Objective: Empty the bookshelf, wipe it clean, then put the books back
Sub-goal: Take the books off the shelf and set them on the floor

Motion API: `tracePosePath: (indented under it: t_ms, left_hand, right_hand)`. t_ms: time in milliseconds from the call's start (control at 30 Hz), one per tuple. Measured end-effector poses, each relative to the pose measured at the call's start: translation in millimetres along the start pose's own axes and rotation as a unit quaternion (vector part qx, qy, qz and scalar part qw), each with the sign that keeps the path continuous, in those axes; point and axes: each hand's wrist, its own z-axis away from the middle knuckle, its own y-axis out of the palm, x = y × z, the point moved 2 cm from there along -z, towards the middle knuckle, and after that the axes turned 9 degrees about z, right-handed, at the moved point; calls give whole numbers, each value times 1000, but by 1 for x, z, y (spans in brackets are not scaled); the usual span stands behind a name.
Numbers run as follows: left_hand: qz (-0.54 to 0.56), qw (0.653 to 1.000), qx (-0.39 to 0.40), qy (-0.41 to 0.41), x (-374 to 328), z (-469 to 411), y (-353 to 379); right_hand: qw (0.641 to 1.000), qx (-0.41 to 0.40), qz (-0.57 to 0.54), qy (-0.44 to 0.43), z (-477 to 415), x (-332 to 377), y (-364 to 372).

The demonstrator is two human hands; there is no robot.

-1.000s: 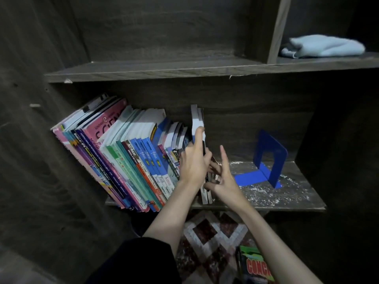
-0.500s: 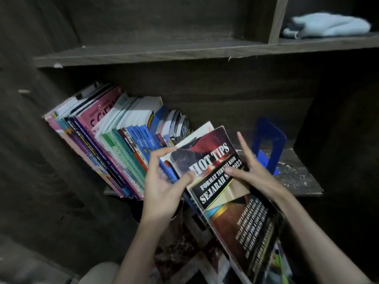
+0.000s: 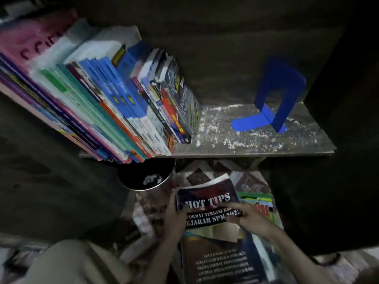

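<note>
A dark "HOT TIPS" book (image 3: pixel 207 198) is held low over the patterned floor, below the shelf. My left hand (image 3: pixel 177 216) grips its left edge, and my right hand (image 3: pixel 249 217) holds its right side with fingers laid across the cover. It lies over another dark book (image 3: pixel 221 261) on the floor. On the wooden shelf (image 3: pixel 256 148) a row of several books (image 3: pixel 106 103) leans to the left. The bare right half of the shelf is speckled with white dust.
A blue metal bookend (image 3: pixel 274 103) stands at the shelf's right end. A black round bin (image 3: pixel 146 177) sits under the shelf's front edge. A green-covered book (image 3: pixel 258 203) lies on the floor to the right. Dark wooden walls close in on both sides.
Both hands pulled the "HOT TIPS" book out of the row and carried it down to the floor. My view tilted downward, so the upper shelf and cloth left the frame.
</note>
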Motion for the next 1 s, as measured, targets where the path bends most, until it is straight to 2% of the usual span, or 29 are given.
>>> tracePosePath:
  t_ms: [67,133,233,300,367,467,533,633,700,800,900,967,1000]
  left_hand:
    - [-73,997,18,-27,41,-14,6]
    - [-100,991,38,-79,73,-28,8]
    - [-87,982,82,-145,107,-47,10]
    - [-45,980,101,-166,131,-64,9]
    - [-26,976,105,-187,155,-80,10]
    - [-107,974,99,-174,198,-106,12]
    - [-166,968,99,-158,197,-110,18]
    - [-186,970,108,-116,180,-114,31]
    - [-254,956,121,-79,184,-119,34]
    - [-258,954,124,-83,197,-127,33]
    - [-272,947,139,-99,209,-129,29]
    - [-316,929,157,-110,219,-131,27]
    - [-381,901,176,-112,221,-133,27]
  right_hand:
    - [1000,-16,-3,26,-19,-26,20]
    - [997,-31,-41,56,-34,-49,41]
    - [992,-96,15,80,-61,-75,65]
    - [989,-78,-74,99,-83,-107,88]
    - [986,-106,-54,121,-97,-123,96]
    - [990,-104,-9,95,-112,-126,98]
    - [992,-102,20,75,-121,-128,99]
    - [984,-157,63,64,-137,-150,106]
    - [985,-129,69,93,-139,-152,106]
    - [980,-170,84,67,-148,-165,110]
    - [964,-215,152,29,-145,-161,115]
    - [956,-240,166,39,-142,-163,123]
    - [952,-240,174,76,-142,-165,125]
